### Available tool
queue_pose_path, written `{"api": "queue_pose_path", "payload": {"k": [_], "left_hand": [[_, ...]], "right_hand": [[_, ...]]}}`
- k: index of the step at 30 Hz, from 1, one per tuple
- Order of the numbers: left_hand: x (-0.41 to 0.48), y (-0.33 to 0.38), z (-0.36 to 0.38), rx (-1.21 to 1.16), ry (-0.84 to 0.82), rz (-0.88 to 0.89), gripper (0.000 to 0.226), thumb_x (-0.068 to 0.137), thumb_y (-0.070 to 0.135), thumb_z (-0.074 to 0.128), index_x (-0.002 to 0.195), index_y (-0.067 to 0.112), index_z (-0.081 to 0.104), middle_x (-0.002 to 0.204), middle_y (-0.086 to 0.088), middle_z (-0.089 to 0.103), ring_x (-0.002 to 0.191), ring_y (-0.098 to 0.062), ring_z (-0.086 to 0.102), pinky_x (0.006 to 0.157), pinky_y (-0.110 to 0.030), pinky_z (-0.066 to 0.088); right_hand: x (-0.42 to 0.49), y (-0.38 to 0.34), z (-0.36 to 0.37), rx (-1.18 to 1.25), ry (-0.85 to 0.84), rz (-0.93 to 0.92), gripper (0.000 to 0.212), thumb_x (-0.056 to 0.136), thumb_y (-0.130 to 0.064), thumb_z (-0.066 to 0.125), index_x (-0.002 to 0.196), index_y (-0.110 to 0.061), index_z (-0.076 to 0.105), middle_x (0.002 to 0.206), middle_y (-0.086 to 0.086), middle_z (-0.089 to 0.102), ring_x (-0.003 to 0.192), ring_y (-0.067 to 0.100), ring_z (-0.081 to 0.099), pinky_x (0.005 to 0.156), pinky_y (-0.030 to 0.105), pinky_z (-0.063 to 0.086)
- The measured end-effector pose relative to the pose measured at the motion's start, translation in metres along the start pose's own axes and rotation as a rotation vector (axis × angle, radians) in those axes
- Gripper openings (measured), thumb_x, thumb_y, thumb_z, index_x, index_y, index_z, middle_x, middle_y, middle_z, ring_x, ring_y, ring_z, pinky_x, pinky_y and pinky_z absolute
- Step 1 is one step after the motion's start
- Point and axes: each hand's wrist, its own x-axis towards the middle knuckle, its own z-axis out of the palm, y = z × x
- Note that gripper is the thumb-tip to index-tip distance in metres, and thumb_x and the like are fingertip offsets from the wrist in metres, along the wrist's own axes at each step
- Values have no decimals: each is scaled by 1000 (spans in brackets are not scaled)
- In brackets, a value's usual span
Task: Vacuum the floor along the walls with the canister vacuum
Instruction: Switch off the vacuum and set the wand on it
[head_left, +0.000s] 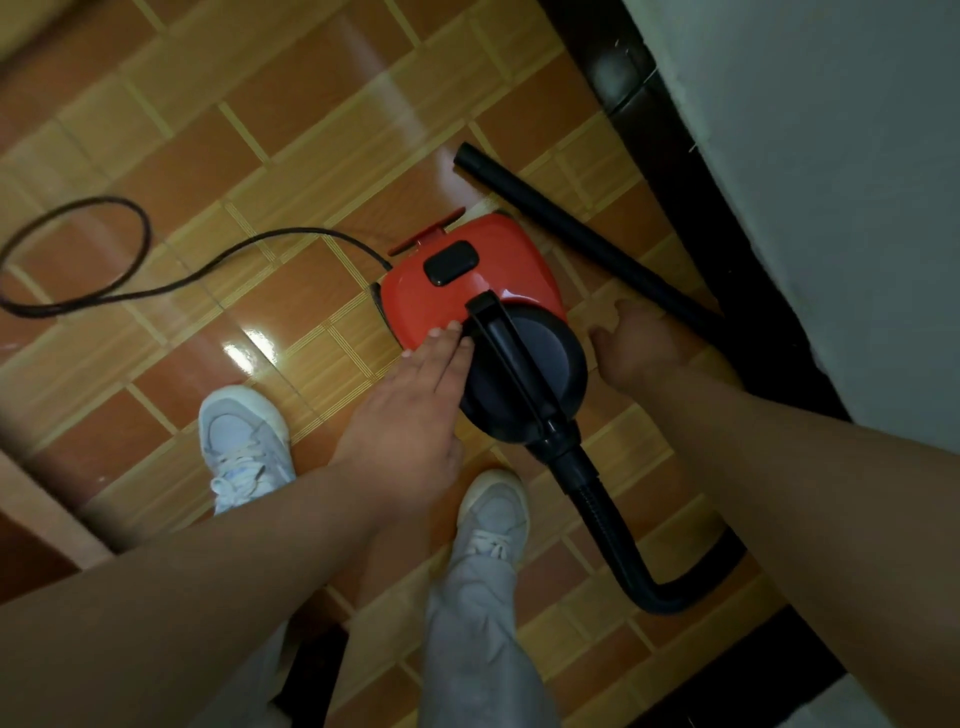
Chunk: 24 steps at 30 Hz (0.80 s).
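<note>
Head view is showing you bending over the canister vacuum (470, 283), which is sitting on the tiled floor (171, 156) close to the dark baseboard (691, 171) under the pale wall (831, 156). Your left hand (415, 400) is lying flat on the vacuum's left side, fingers (447, 343) spread narrow and straight, gripping nothing, their tips touching the red shell beside the black carry handle (506, 343). Your right hand (636, 345) is reaching down on the other side, between the vacuum and the baseboard; its fingers are curling, and you cannot tell whether they are closing on anything. A black rigid tube (582, 231) is lying loose on the floor between the vacuum and the baseboard, crowding that strip. The ribbed hose (618, 540) is running from the vacuum's near end toward you and bending right. The power cord (130, 270) is looping across the tiles to the left. Your two pale shoes (244, 441) are standing just short of the vacuum.
</note>
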Motion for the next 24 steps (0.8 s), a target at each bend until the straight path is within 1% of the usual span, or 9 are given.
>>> {"api": "queue_pose_path", "payload": {"k": [3, 5, 7, 9, 12, 15, 19, 21, 24], "left_hand": [[-15, -1, -27, -16, -24, -32, 93, 86, 16, 55, 163, 13, 1, 170, -4, -8, 157, -19, -5, 128, -38, 5], [-28, -1, -52, -28, -41, -55, 90, 88, 17, 55, 163, 13, 6, 171, -5, -3, 157, -20, -2, 128, -39, 6], [-44, -2, -82, -53, -47, -90, 86, 89, 18, 55, 163, 15, 10, 171, -4, 3, 157, -20, 2, 128, -39, 7], [-65, -3, -118, -75, -25, -113, 83, 89, 18, 54, 162, 16, 14, 170, -4, 8, 157, -20, 7, 128, -39, 10], [-106, -3, -180, -77, 14, -119, 78, 90, 19, 52, 161, 17, 20, 170, -2, 14, 156, -19, 11, 127, -38, 9], [-152, -1, -244, -63, 79, -119, 73, 91, 23, 53, 159, 18, 28, 168, 1, 22, 155, -16, 16, 127, -36, 10], [-218, -4, -322, -71, 97, -136, 68, 95, 26, 52, 158, 19, 30, 167, 3, 25, 155, -13, 16, 127, -35, 9], [-251, -5, -357, -85, 110, -156, 66, 96, 26, 50, 158, 19, 30, 167, 3, 25, 155, -14, 16, 127, -36, 8], [-288, -3, -405, -90, 182, -170, 65, 96, 26, 50, 158, 20, 31, 166, 3, 26, 155, -13, 16, 127, -37, 9]], "right_hand": [[-38, -18, -21, 92, 48, -24, 52, 107, -30, 47, 151, -3, 44, 151, 19, 50, 137, 35, 49, 111, 41, 39], [-74, -33, -39, 152, 67, 9, 48, 107, -26, 45, 148, -3, 48, 147, 20, 54, 135, 36, 51, 111, 42, 41], [-115, -51, -58, 195, 95, 19, 42, 105, -22, 45, 141, 0, 55, 139, 23, 60, 129, 38, 56, 108, 45, 45], [-160, -75, -77, 212, 120, 12, 39, 104, -23, 49, 132, 2, 60, 130, 25, 64, 122, 41, 59, 104, 51, 47], [-238, -123, -105, 159, 105, -48, 42, 102, -32, 53, 134, -6, 58, 128, 20, 64, 120, 39, 60, 102, 49, 49], [-323, -178, -135, 86, 70, -145, 47, 101, -35, 54, 143, -13, 54, 136, 13, 59, 126, 35, 55, 103, 48, 48], [-414, -251, -183, 150, 134, -140, 48, 101, -39, 54, 144, -17, 52, 139, 8, 57, 129, 30, 52, 106, 44, 47], [-451, -281, -210, 158, 159, -164, 48, 101, -40, 54, 145, -21, 51, 139, 4, 57, 129, 27, 52, 106, 43, 47], [-494, -309, -246, 150, 197, -228, 48, 102, -41, 53, 146, -23, 51, 139, 1, 58, 125, 24, 53, 105, 44, 49]]}}
